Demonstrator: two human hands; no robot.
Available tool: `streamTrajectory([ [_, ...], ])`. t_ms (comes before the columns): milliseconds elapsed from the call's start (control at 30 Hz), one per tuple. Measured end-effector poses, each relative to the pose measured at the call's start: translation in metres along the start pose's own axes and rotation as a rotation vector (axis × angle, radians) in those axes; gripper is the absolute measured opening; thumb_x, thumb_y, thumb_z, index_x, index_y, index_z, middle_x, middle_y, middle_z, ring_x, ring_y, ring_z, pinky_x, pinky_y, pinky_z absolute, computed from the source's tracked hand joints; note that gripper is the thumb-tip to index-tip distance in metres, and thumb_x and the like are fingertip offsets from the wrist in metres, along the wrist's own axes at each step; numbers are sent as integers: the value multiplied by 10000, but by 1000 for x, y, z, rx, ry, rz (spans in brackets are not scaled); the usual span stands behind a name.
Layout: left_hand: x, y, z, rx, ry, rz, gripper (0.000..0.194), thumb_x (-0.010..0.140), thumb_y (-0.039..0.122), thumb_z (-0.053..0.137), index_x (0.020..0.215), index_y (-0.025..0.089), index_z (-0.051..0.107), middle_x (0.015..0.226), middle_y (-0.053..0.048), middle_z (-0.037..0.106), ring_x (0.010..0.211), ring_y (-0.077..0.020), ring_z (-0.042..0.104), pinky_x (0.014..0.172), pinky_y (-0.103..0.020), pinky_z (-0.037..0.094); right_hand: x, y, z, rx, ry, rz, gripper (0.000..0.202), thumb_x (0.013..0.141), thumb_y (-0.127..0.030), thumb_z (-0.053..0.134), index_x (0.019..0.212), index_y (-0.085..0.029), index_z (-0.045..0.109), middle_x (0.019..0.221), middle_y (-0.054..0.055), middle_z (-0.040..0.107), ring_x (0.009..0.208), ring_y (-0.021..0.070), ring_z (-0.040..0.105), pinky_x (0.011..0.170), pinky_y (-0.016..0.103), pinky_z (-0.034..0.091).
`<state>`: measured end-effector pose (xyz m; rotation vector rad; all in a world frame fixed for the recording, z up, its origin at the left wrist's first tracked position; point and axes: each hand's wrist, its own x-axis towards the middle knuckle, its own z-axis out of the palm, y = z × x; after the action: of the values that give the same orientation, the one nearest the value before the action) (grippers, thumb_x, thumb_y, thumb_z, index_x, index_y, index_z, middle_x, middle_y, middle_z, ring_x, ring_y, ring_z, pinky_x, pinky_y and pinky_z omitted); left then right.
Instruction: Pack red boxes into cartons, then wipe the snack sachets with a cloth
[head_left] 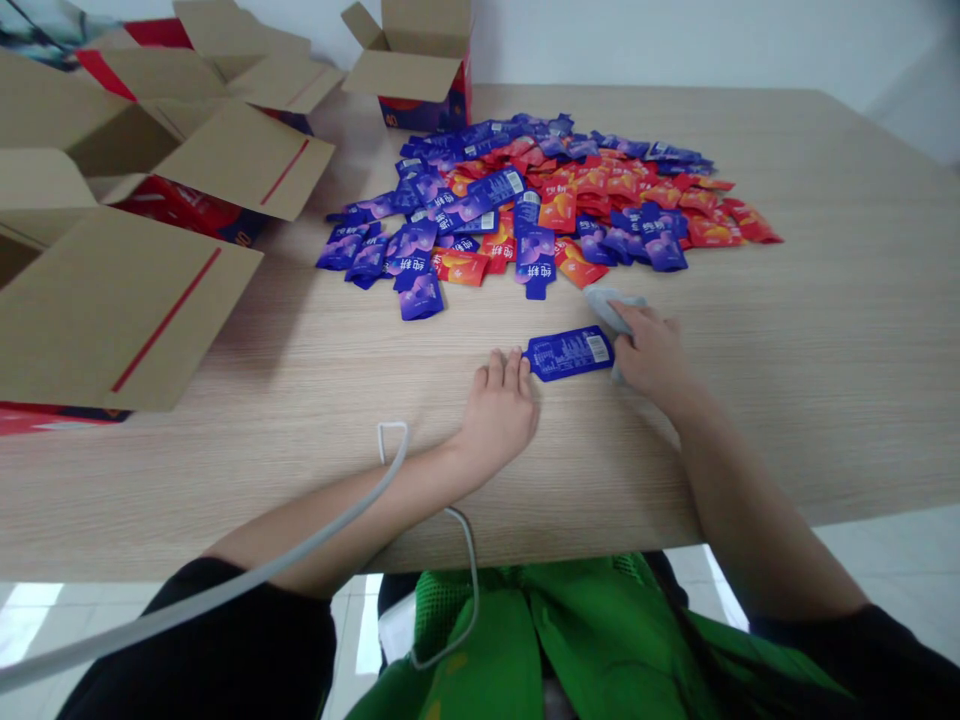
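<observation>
A blue pouch (pixel 570 353) lies flat on the table, printed side with the barcode up and its narrow neck toward the left. My left hand (pixel 501 410) has its fingertips on that neck, holding it against the tabletop; the thumb is hidden. Bunched under the fingers of my right hand (pixel 651 352) is a pale grey cloth (pixel 609 305), close against the pouch's wide right end. Beyond both hands spreads a heap of blue pouches (pixel 536 255) and red-orange pouches (pixel 559 207).
Open cardboard boxes, one nearest (pixel 97 320) and another behind it (pixel 225 155), crowd the left side. A further open box (pixel 424 95) stands at the back, left of the heap. A white cable (pixel 337 525) crosses my left forearm. The wooden table's (pixel 825 400) front edge is near my body.
</observation>
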<state>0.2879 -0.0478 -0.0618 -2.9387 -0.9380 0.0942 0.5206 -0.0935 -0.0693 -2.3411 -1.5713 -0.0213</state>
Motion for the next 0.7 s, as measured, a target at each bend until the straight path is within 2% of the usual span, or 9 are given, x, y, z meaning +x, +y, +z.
streamTrajectory([
  [67,0,0,0,5,6,5,554,997,209,404,1493,-34,448,1579,-245,410,1418,-415,446,1066,-490,433,3,-8,-5,62,71,-21,605,916,-167,334,1507,-176,461,1405,173,567,1299,306,497,1046,499,400],
  [133,0,0,0,3,11,10,553,999,202,401,1495,-37,443,1581,-245,408,1419,-421,440,1058,-487,435,-1,-29,-5,87,116,-83,605,933,-185,330,1530,-183,428,1487,157,499,1334,296,460,1052,480,386],
  [200,0,0,-2,-5,3,8,532,1004,206,399,1475,-29,475,1565,-249,435,1417,-418,442,1057,-486,433,-11,-57,0,71,71,-195,580,957,-214,341,1529,-192,436,1541,144,450,1344,304,437,1046,480,375],
  [267,1,0,-5,-16,-26,1,489,1005,220,410,1408,-15,554,1506,-257,510,1396,-411,467,1064,-488,426,-22,-82,8,23,-33,-315,539,978,-247,360,1504,-223,477,1552,119,456,1323,320,438,1023,499,366],
  [333,1,0,-7,-23,-53,-5,462,1005,237,419,1351,-8,603,1440,-259,573,1381,-413,479,1068,-490,423,-29,-95,15,-24,-101,-382,509,990,-265,369,1480,-249,503,1553,95,470,1315,322,431,1007,511,354],
  [433,2,1,-7,-19,-40,-19,494,1020,232,386,1416,-18,543,1478,-249,543,1407,-413,453,1080,-484,418,-32,-93,19,-75,-93,-342,506,987,-259,370,1475,-239,503,1547,100,480,1309,325,424,997,525,345],
  [567,1,2,-4,1,-12,-11,539,1010,178,363,1497,-42,436,1580,-249,409,1427,-411,436,1085,-486,421,-29,-68,18,-139,-23,-186,534,963,-248,385,1486,-199,482,1531,152,481,1280,366,435,972,566,369],
  [700,1,2,-3,8,-21,-9,553,1003,183,380,1503,-47,425,1584,-253,394,1430,-420,430,1071,-490,432,-25,-41,15,-159,-16,-37,560,953,-272,394,1502,-187,457,1531,180,471,1249,398,469,936,592,420],
])
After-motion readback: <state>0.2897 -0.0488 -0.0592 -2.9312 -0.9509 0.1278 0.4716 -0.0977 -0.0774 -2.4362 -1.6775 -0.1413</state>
